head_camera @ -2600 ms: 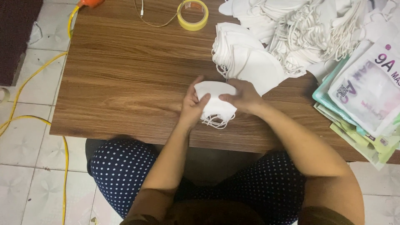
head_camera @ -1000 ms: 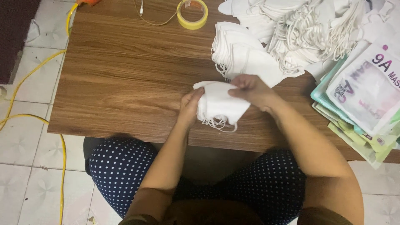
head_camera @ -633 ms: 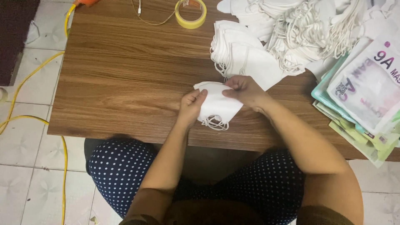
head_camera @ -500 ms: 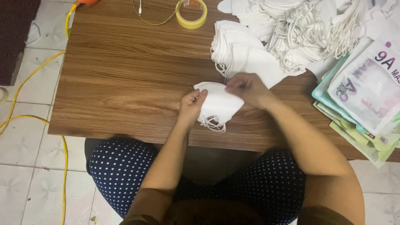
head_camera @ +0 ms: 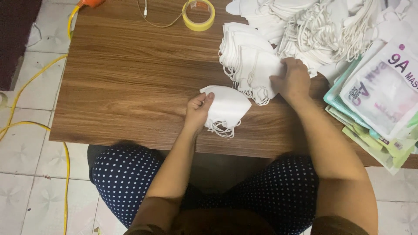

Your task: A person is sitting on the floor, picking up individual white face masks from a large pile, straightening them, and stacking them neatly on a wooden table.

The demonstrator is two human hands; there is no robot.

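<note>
- Hands work apart at the middle of the frame: the left hand [head_camera: 197,111] rests on a small stack of folded white masks [head_camera: 226,106] near the front edge of the desk [head_camera: 130,78], fingers curled and pressed on the stack's left edge, thumb on top.
- Ear loops hang out from under that stack toward the desk's near edge.
- The right hand [head_camera: 292,80], right of centre, has its fingers closed on the lower right corner of a fanned row of masks [head_camera: 248,61] and seems to be pinching the nearest one.
- Behind it, at the upper right, lies a big loose heap of masks [head_camera: 322,26] with tangled loops.
- Flat printed pouches [head_camera: 379,95] are piled at the right edge.
- A roll of yellow tape [head_camera: 198,14] sits at the top centre.
- Judging by the piles, the gathered stack is thin and the heap large, so most of the sorting looks undone, and no pouch appears filled.
</note>
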